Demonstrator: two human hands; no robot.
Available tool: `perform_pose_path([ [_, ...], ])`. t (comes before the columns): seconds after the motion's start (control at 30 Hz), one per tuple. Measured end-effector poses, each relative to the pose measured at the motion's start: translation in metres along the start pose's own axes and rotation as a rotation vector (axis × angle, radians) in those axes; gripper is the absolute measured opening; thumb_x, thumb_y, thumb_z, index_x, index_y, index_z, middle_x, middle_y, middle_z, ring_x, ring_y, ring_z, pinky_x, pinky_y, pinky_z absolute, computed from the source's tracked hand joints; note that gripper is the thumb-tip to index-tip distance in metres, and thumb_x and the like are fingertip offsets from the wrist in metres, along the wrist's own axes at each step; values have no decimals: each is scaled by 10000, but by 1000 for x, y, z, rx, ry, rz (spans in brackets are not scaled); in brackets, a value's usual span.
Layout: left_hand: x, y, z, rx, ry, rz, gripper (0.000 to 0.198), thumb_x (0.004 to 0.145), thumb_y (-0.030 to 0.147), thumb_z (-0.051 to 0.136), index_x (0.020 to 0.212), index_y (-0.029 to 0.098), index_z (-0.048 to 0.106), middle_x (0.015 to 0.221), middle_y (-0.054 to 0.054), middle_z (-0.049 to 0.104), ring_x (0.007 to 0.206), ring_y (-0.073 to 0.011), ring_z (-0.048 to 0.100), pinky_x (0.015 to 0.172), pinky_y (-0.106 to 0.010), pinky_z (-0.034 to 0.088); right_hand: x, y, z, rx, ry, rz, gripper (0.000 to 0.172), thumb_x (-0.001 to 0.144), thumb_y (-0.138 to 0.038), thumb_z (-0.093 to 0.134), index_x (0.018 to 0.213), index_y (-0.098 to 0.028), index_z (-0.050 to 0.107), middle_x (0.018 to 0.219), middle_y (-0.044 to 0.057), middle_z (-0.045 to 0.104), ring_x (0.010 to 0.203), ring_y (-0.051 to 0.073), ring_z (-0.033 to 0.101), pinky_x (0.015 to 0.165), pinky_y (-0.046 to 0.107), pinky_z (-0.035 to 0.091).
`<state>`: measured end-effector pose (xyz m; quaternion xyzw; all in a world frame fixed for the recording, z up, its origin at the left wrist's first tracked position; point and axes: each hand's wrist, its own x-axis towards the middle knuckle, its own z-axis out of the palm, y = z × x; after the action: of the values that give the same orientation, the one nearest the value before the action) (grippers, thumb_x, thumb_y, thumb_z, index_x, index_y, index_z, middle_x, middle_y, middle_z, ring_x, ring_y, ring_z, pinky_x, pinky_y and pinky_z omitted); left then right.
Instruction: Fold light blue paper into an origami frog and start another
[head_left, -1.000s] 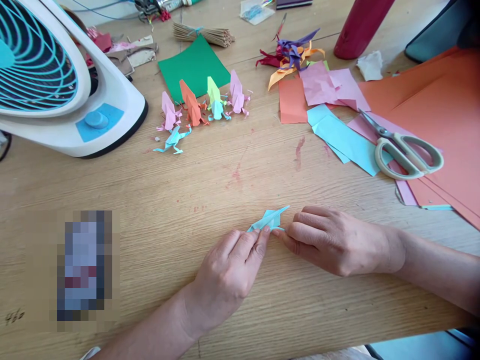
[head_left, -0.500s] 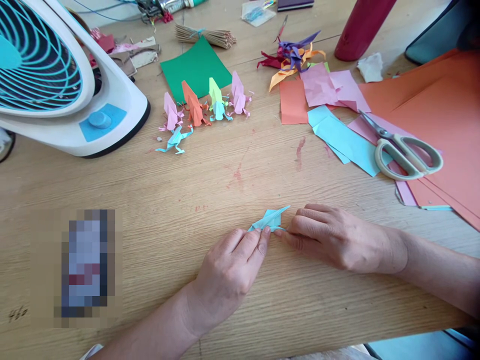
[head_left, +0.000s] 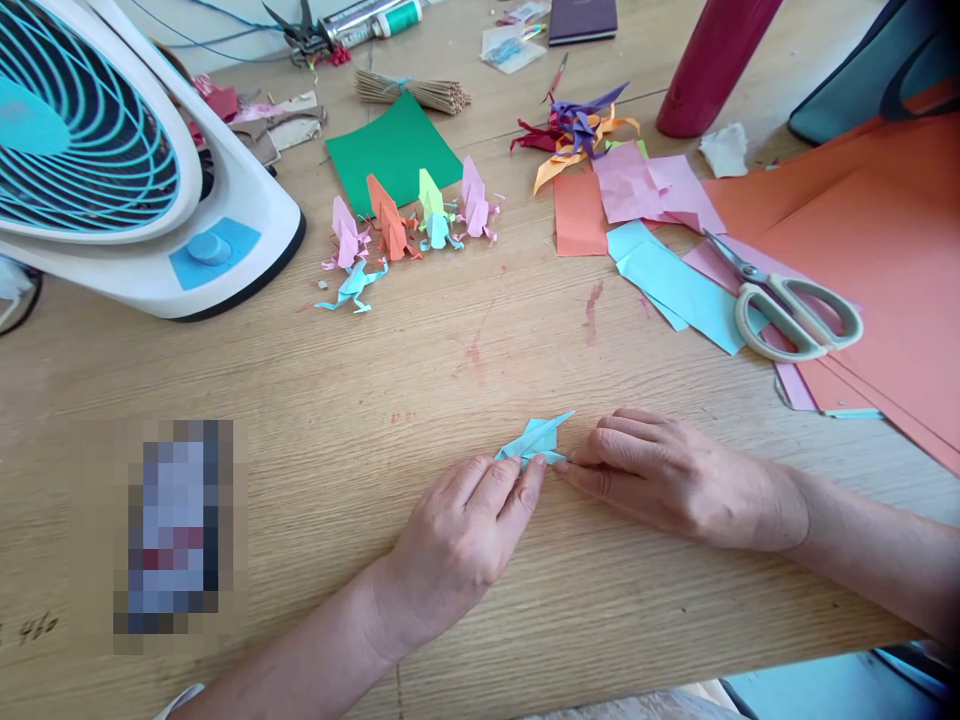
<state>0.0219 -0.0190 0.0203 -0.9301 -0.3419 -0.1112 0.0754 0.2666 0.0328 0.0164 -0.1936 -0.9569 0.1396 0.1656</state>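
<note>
A small light-blue folded paper piece lies on the wooden table near its front edge. My left hand pinches its near left end with curled fingertips. My right hand presses and pinches its right end, fingers together. The pointed tip of the paper sticks out beyond both hands, away from me.
Several finished paper figures stand by a green sheet. A white and blue fan fills the left. Scissors lie on coloured paper sheets at the right. A red bottle stands at the back.
My hands and the blue paper stay almost still. The camera view has shifted slightly, showing more of the table's far edge.
</note>
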Motion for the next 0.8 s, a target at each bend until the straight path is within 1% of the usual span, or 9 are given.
perform_pose_path([
  [0.13, 2, 1, -1, 7, -32, -12, 355, 970, 91, 454, 1311, 76, 553, 886, -48, 661, 764, -163, 599, 673, -305, 557, 2, 1, -2, 41, -13, 5, 287, 1028, -144, 347, 1041, -127, 633, 827, 66, 595, 706, 168, 487, 663, 325, 392],
  [0.23, 3, 2, 0, 3, -51, -9, 357, 964, 80, 441, 1302, 68, 557, 876, -43, 650, 758, -170, 580, 672, -316, 553, 1, 3, -2, 37, -20, -23, 294, 1028, -142, 339, 1083, -132, 627, 857, 74, 598, 729, 174, 490, 670, 327, 394],
  [0.33, 3, 3, 1, 3, -66, 3, 372, 952, 69, 449, 1312, 46, 540, 865, -44, 640, 751, -173, 565, 668, -319, 553, 0, 4, -2, 17, 2, -44, 289, 1028, -154, 344, 1138, -121, 609, 864, 77, 590, 740, 174, 492, 673, 325, 401],
  [0.4, 3, 2, 1, 1, -78, -3, 385, 947, 61, 453, 1324, 43, 528, 875, -50, 640, 759, -175, 565, 670, -321, 556, 0, 3, -2, -20, 25, -52, 274, 1022, -151, 363, 1121, -109, 615, 843, 74, 582, 732, 174, 488, 659, 325, 398],
  [0.47, 1, 1, 2, -24, -82, -8, 380, 953, 64, 447, 1325, 46, 527, 893, -59, 644, 776, -174, 568, 685, -321, 560, 0, 1, -1, -59, 34, -56, 275, 1018, -141, 365, 1057, -107, 635, 819, 72, 576, 717, 176, 480, 640, 326, 390],
  [0.57, -2, -1, 2, -77, -45, -9, 362, 969, 82, 441, 1316, 37, 531, 933, -79, 647, 835, -180, 575, 748, -328, 570, 1, -1, -2, -92, 29, -40, 303, 1021, -140, 349, 982, -113, 648, 799, 67, 574, 696, 175, 468, 625, 328, 385],
  [0.67, -5, -1, 3, -120, 3, -15, 366, 964, 72, 454, 1319, 14, 523, 974, -99, 638, 897, -188, 573, 818, -337, 571, 1, -2, -2, -96, 13, -20, 305, 1023, -145, 350, 959, -118, 647, 834, 73, 594, 704, 175, 476, 629, 333, 392],
  [0.8, -5, 0, 6, -228, 57, -121, 334, 976, 84, 440, 1288, 63, 558, 1019, -104, 605, 939, -176, 571, 810, -310, 575, 0, 0, -3, -63, -12, -8, 314, 1032, -151, 328, 1008, -123, 640, 893, 80, 618, 734, 175, 499, 657, 338, 411],
])
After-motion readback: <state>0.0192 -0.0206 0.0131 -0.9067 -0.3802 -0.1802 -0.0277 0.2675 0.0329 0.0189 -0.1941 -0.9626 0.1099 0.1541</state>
